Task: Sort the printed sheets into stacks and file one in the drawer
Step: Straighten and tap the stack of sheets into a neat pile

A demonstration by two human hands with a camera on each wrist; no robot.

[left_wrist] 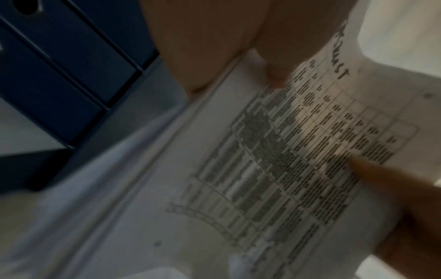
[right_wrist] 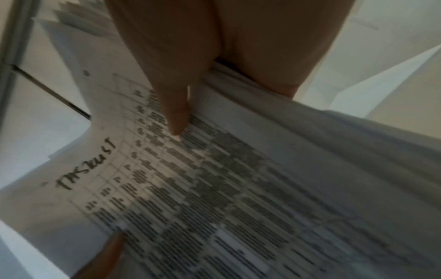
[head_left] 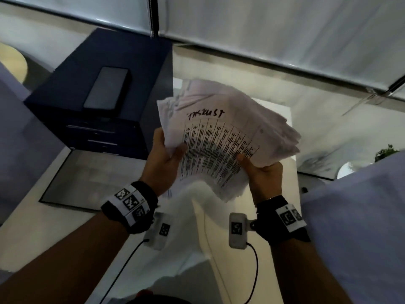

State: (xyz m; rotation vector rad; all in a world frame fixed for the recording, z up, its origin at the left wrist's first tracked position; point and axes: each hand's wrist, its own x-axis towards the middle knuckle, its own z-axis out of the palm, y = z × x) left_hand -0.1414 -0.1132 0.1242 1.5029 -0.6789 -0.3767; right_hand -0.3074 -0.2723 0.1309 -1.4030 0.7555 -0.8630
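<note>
A thick, uneven stack of printed sheets is held up in the air over the white table. Its top sheet carries a printed grid and a handwritten heading. My left hand grips the stack's left edge, thumb on top. My right hand grips the lower right edge, thumb pressed on the print. A dark blue drawer unit with closed drawers stands to the left of the stack.
A black phone lies on top of the drawer unit. A grey mat lies in front of the unit. White blinds run along the back. A green plant shows at the right.
</note>
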